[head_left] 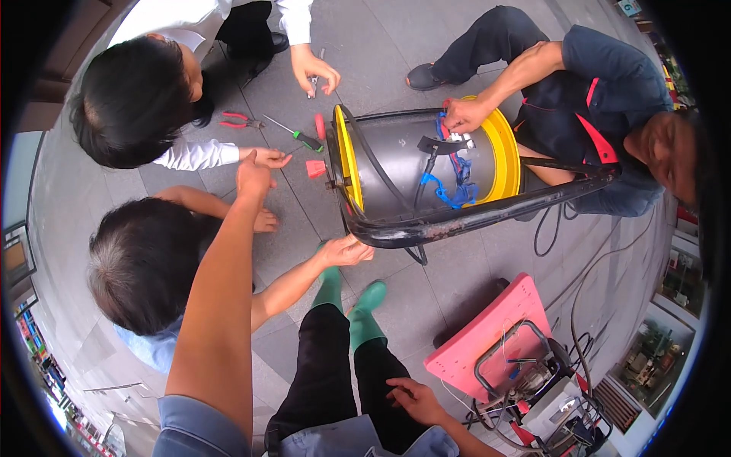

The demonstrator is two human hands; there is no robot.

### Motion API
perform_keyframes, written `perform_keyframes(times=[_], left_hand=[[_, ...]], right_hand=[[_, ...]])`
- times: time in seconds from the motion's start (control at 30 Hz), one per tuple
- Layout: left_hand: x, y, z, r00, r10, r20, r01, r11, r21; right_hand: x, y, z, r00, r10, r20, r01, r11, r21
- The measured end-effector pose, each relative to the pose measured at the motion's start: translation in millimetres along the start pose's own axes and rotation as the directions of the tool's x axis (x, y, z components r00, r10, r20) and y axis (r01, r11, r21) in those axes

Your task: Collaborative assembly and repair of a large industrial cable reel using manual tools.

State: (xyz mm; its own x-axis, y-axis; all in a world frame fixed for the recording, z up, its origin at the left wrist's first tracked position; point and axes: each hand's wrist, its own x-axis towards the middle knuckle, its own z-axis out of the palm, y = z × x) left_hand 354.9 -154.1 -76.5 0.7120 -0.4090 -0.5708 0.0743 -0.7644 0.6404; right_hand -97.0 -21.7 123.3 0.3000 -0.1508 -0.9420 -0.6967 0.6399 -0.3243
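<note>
My left arm reaches forward, and my left hand (255,180) hovers over the paving, close to a co-worker's hand (268,158) in a white sleeve. Its fingers look extended and no object shows in them; part of the hand is hard to make out. My right hand (411,399) hangs beside my right thigh, fingers apart and empty. Ahead lies a dark grey drum (392,164) with yellow end rings (502,156), inside a black tubular frame (457,227). Blue and red wires (459,192) and a black curved plate (445,146) are on the drum's side.
Red-handled pliers (242,120), a green-handled screwdriver (304,139) and red plastic pieces (315,168) lie left of the drum. A crouching co-worker's hand (346,250) touches the frame; another's hand (466,116) works at the wires. A pink board (495,331) and cable-draped equipment (541,388) stand right.
</note>
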Motion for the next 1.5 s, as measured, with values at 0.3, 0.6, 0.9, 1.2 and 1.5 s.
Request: perform_keyframes(times=[0.3, 0.6, 0.9, 1.2, 1.5], left_hand=[[-37.2, 9.5, 6.7, 0.980, -0.088, 0.180, 0.124, 0.973, -0.195], [-136.0, 3.5, 1.0, 0.946, -0.155, 0.285, 0.315, 0.647, -0.695], [-184.3, -19.6, -0.2, 0.890, -0.194, 0.412, 0.428, 0.666, -0.611], [-126.2, -5.1, 26.5, 0.973, -0.056, 0.224, 0.072, 0.996, -0.061], [-77.3, 119.3, 63.9, 0.974, -0.078, 0.215, -0.081, 0.761, 0.644]], right_hand=[[25.4, -6.4, 9.9, 0.996, -0.070, -0.053, 0.073, 0.996, 0.053], [133.9, -94.2, -29.3, 0.849, -0.466, -0.249, 0.481, 0.877, 0.002], [244.5, -196.9, -47.2, 0.581, -0.733, -0.353, 0.487, 0.661, -0.571], [239.3, -232.1, -35.7, 0.836, -0.515, -0.191, 0.426, 0.827, -0.367], [254.8, -219.2, -28.5, 0.687, -0.642, -0.340, 0.495, 0.756, -0.428]])
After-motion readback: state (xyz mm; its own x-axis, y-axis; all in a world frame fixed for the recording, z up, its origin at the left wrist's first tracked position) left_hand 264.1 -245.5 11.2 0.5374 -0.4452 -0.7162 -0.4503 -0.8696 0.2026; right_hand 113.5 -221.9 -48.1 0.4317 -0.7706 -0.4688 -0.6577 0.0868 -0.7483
